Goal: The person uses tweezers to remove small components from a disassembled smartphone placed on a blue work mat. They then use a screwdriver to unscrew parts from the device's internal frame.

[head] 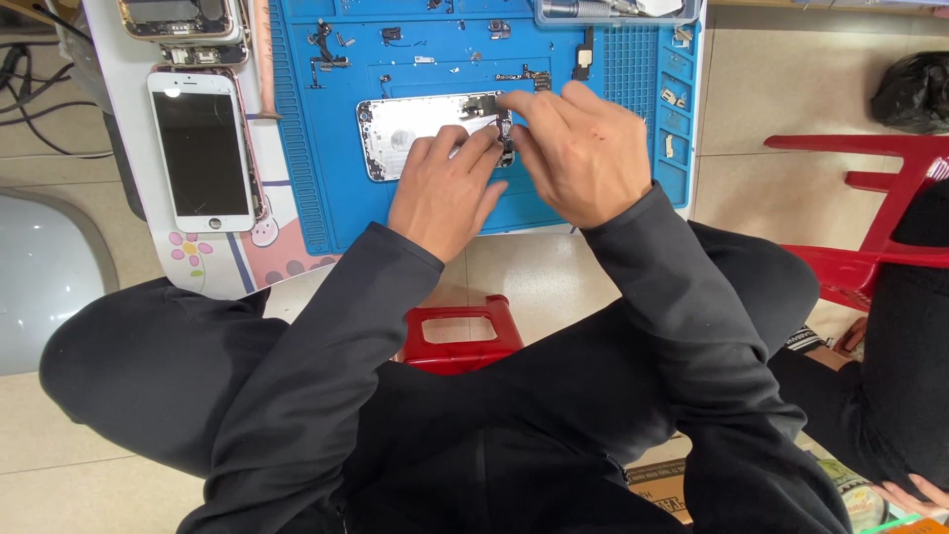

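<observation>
A silver phone rear housing (410, 133), opened and lying flat, rests on a blue repair mat (316, 198). My left hand (447, 188) rests on the housing's near edge, fingers pressing on its right part. My right hand (583, 148) is beside it, fingertips pinching a small dark part (506, 148) at the housing's right end. Whether a tool is in the fingers is hidden. Small screws and dark components (326, 54) lie scattered over the far side of the mat.
A white phone screen (203, 148) lies on a white patterned pad left of the mat. Another opened phone (183, 25) sits beyond it. A red stool (460, 331) is below me, a red chair (880, 218) at right. Another person's hand (914, 492) shows at lower right.
</observation>
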